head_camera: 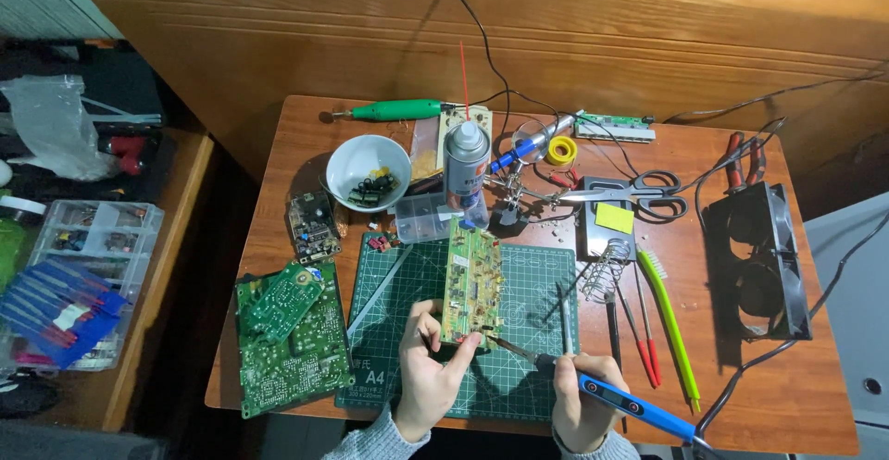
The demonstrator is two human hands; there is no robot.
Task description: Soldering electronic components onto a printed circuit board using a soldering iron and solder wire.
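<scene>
Gripping the circuit board's (471, 284) near end, left-hand fingers (460, 345) wrap it.

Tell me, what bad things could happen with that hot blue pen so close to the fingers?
The blue soldering iron in the right hand has its tip by the left hand fingers pinching the yellow circuit board, so a slip might burn them. The board stands on edge and could tip. The spray can stands just behind it, perhaps unsafe near heat.

Yellow-green circuit board (470, 284) is lying over dark green gridded cutting mat (528, 275); soldering iron (630, 406) is showing blue; bowl (369, 171) white.
</scene>
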